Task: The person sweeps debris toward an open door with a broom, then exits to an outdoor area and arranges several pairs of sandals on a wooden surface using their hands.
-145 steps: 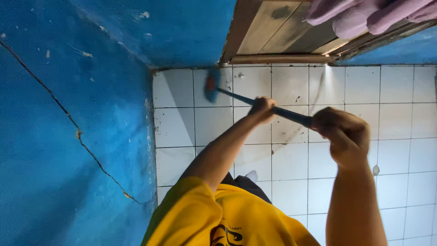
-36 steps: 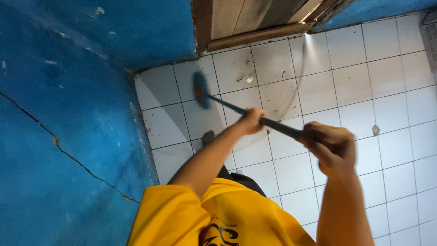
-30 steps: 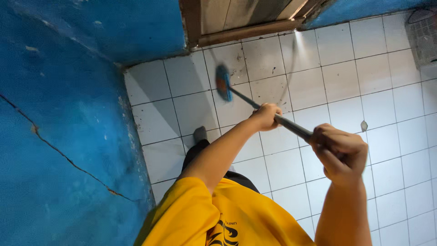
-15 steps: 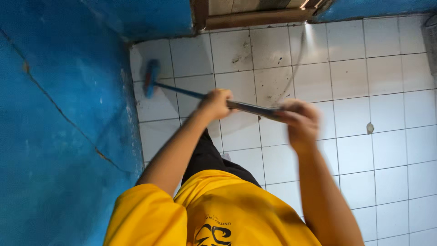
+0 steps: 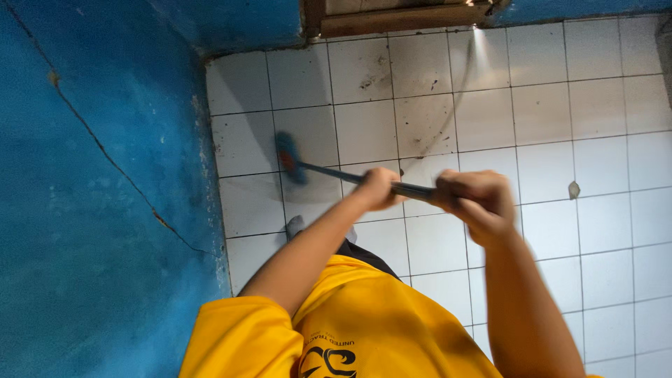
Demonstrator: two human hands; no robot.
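I hold a long-handled brush with both hands over a white tiled floor (image 5: 546,105). My left hand (image 5: 378,189) grips the dark handle (image 5: 329,171) further down. My right hand (image 5: 476,199) closes around the handle's upper end. The blue brush head (image 5: 287,157) rests on the tiles close to the blue wall (image 5: 98,196), blurred by motion. My yellow shirt (image 5: 357,322) fills the lower middle of the view.
A wooden door frame (image 5: 399,17) runs along the top edge of the floor. Dirt marks (image 5: 367,82) and a curved streak (image 5: 455,105) show on the tiles near it. A small scrap (image 5: 573,190) lies on a tile at the right. The blue wall has a long crack (image 5: 126,182).
The brush head has swept from the middle tiles toward the blue wall and then back a little. Both hands moved with the handle, and the view shifted.
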